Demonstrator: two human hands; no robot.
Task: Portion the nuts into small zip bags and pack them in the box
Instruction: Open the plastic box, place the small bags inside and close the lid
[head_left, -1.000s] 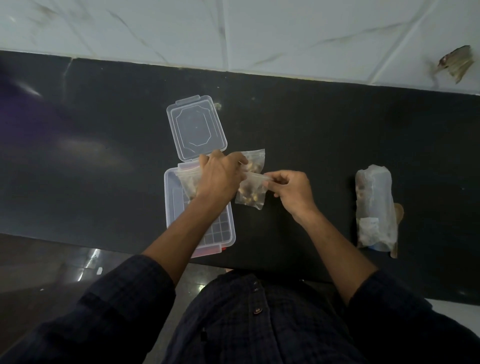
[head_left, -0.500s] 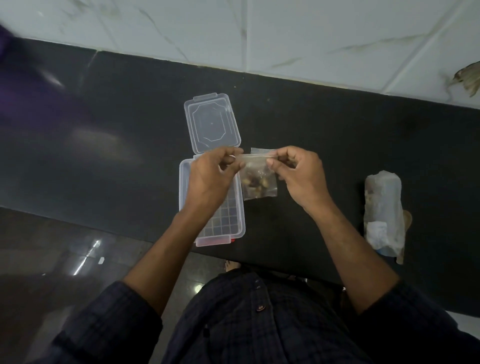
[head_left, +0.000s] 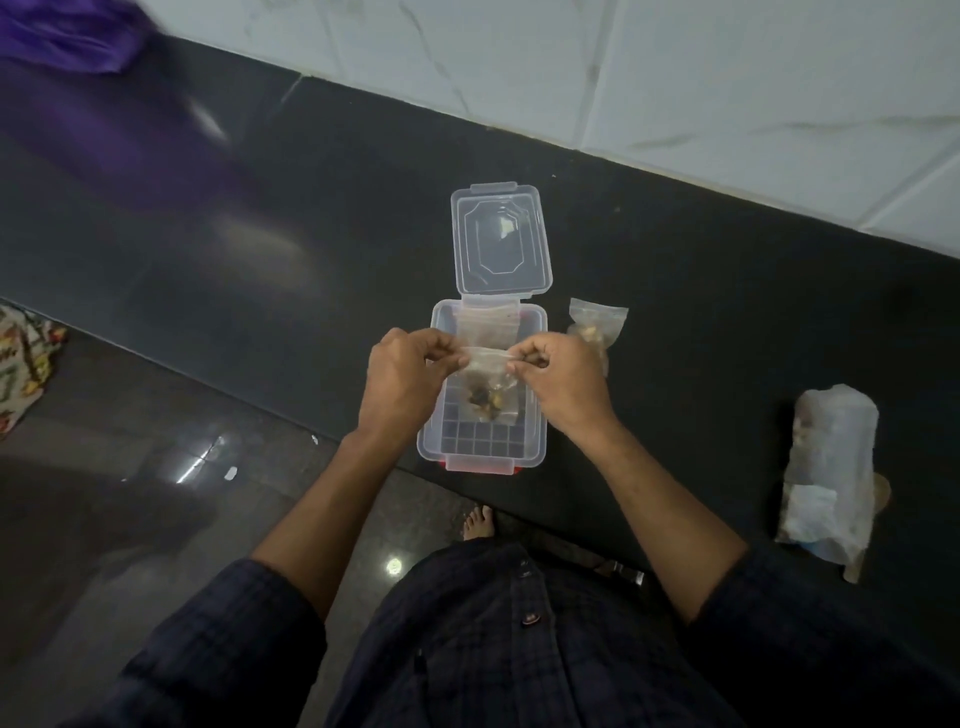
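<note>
Two hands on one small clear zip bag of nuts (head_left: 488, 387), held over the clear rectangular plastic box (head_left: 537, 410). Left hand (head_left: 402, 371) pinches the bag's top strip at its left end, thumb and forefinger curled tight on it. Right hand (head_left: 563, 382) pinches the same strip at the right end, same grip. Strip is stretched flat between the two sets of fingertips; the bag body hangs below them with a dark clump of nuts near its bottom.

Box sits on the glossy black stone counter (head_left: 260, 234), directly under the fingers. Gridded floor visible below the hanging bag. Its clear hinged lid (head_left: 501, 239) lies flat open beyond the fingertips. Another small clear zip bag (head_left: 488, 325) lies in the box's far end, just past the fingers; contents not discernible.

A filled small zip bag (head_left: 597, 325) rests on the counter just beyond the right hand's knuckles, beside the box. A large crumpled clear plastic bag (head_left: 831, 467) lies well off to the right of the right hand.
</note>
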